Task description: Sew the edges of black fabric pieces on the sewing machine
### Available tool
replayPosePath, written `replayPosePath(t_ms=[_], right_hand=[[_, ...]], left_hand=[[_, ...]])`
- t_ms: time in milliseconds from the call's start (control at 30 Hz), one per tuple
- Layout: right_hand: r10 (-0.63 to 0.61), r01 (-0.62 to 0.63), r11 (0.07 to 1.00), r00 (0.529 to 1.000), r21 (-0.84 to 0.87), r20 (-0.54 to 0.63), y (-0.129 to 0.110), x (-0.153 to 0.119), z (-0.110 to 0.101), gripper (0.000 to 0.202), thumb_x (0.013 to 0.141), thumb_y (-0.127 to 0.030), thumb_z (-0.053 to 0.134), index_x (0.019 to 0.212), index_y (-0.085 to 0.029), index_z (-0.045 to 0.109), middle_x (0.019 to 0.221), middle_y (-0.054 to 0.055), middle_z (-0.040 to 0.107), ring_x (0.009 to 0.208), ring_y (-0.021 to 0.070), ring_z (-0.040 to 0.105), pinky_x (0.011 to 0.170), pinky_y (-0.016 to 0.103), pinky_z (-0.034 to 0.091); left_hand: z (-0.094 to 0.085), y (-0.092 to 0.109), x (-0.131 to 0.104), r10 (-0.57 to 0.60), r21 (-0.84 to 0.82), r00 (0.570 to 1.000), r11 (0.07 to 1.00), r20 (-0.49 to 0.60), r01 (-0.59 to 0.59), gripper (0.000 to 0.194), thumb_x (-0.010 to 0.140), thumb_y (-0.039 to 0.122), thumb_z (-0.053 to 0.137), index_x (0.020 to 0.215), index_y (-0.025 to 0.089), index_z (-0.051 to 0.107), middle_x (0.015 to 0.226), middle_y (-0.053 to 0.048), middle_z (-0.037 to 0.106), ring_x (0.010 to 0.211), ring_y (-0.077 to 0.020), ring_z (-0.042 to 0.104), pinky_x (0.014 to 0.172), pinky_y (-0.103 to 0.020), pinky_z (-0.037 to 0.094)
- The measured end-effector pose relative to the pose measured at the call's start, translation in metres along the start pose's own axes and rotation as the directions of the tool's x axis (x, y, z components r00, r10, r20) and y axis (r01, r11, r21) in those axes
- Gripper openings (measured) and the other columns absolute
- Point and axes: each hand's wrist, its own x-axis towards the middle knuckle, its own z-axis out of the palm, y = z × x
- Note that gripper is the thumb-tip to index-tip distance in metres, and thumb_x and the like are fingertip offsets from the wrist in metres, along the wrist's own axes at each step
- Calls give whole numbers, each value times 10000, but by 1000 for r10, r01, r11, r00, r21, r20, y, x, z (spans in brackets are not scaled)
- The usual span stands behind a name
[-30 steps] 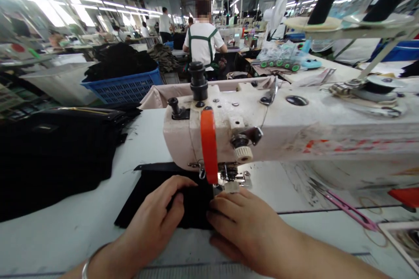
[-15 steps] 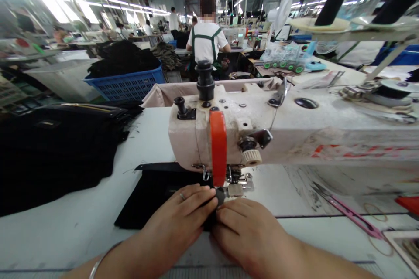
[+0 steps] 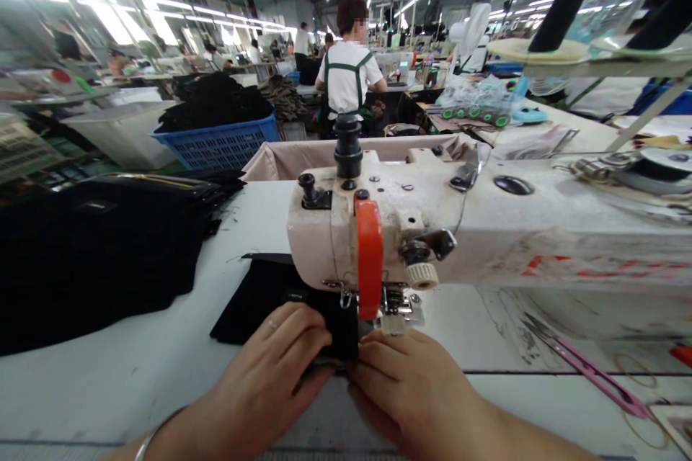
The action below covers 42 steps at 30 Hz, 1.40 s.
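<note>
A flat piece of black fabric [image 3: 254, 302] with a small label lies on the sewing table, its right part at the needle area of a white sewing machine [image 3: 318, 238]. My left hand [image 3: 275, 374], wearing a ring, grips the fabric's near edge, fingers on top and thumb lower down. Close to the presser foot [image 3: 393, 323], my right hand [image 3: 411, 382] is closed with curled fingers at the fabric's near right corner. Its fingertips are partly hidden. An orange guard [image 3: 369, 259] covers part of the needle area.
Stacked black fabric pieces [image 3: 97, 252] lie at the left. Pink-handled thread scissors [image 3: 589, 367] rest on the right of the table. Behind the machine stand a blue basket [image 3: 216, 144] of dark cloth and a seated co-worker [image 3: 349, 79]. Thread cones [image 3: 567, 0] rise at upper right.
The black fabric has shifted away from me along the table. My left hand has drawn back to the left from the presser foot; my right hand stays beside it. The view has shifted slightly.
</note>
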Motion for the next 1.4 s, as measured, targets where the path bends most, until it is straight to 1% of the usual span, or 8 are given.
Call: replayPosePath(t_ms=[133, 267, 433, 600, 867, 1033, 1167, 1400], right_hand=[[-1, 1, 999, 1000, 47, -9, 0, 2, -3, 134, 920, -137, 528, 908, -183, 653, 863, 37, 674, 838, 188, 612, 728, 333, 482], [12, -9, 996, 1000, 89, -29, -1, 1, -5, 149, 905, -126, 529, 964, -167, 660, 919, 47, 686, 902, 197, 614, 813, 346, 492], [25, -24, 992, 1000, 126, -7, -1, 1, -6, 194, 907, -122, 521, 1038, -167, 657, 933, 58, 685, 932, 202, 603, 843, 339, 483], [18, -25, 993, 998, 113, 65, -1, 0, -10, 160, 886, -148, 545, 992, -192, 656, 868, 39, 666, 855, 199, 590, 746, 339, 463], [11, -19, 990, 998, 136, 56, 11, -8, -27, 143, 889, -161, 517, 906, -194, 655, 780, 25, 616, 745, 185, 549, 672, 340, 402], [43, -55, 986, 996, 160, 74, 16, -7, -25, 163, 896, -153, 517, 988, -195, 645, 844, 30, 637, 806, 193, 558, 736, 345, 430], [50, -62, 991, 994, 121, 97, 15, -7, -21, 149, 882, -164, 535, 991, -193, 632, 887, 44, 638, 864, 199, 574, 792, 363, 450], [31, -41, 996, 992, 84, 123, 13, -5, -17, 130, 848, -160, 554, 955, -184, 624, 872, 41, 637, 841, 207, 580, 768, 374, 466]], left_hand=[[-7, 0, -28, -11, 112, 1000, 994, -1, 11, 253, 917, 109, 511, 1072, 248, 656, 1000, -40, 601, 897, -199, 572, 829, -340, 496], [-5, -8, -23, -19, 277, 999, 961, 39, 7, 379, 881, 66, 552, 1195, 270, 617, 1193, -70, 582, 1066, -273, 538, 949, -471, 440], [-16, -18, -5, 193, 314, 978, 926, 84, -210, 209, 892, 54, 503, 1020, 134, 648, 1125, -113, 609, 1046, -275, 517, 1001, -506, 390], [-30, -6, -2, 107, 126, 991, 985, 80, -117, 122, 836, 90, 506, 798, 145, 609, 1025, -102, 602, 1042, -284, 516, 1016, -527, 389], [5, 6, 15, 209, -24, 976, 978, 63, -208, 214, 939, 63, 468, 1092, 132, 602, 1060, -62, 653, 989, -192, 596, 915, -356, 505], [7, 5, 20, 95, -91, 990, 990, -102, -104, 197, 998, 118, 397, 1033, 137, 590, 957, -48, 679, 865, -164, 628, 829, -310, 528], [7, 7, 19, -4, -169, 994, 986, -111, -15, 157, 985, 129, 445, 1033, 147, 594, 984, -48, 674, 895, -154, 628, 868, -294, 521], [13, 3, 12, 157, -141, 987, 977, -20, -158, 237, 939, 45, 470, 1088, 139, 629, 1037, -50, 682, 984, -164, 613, 934, -306, 514]])
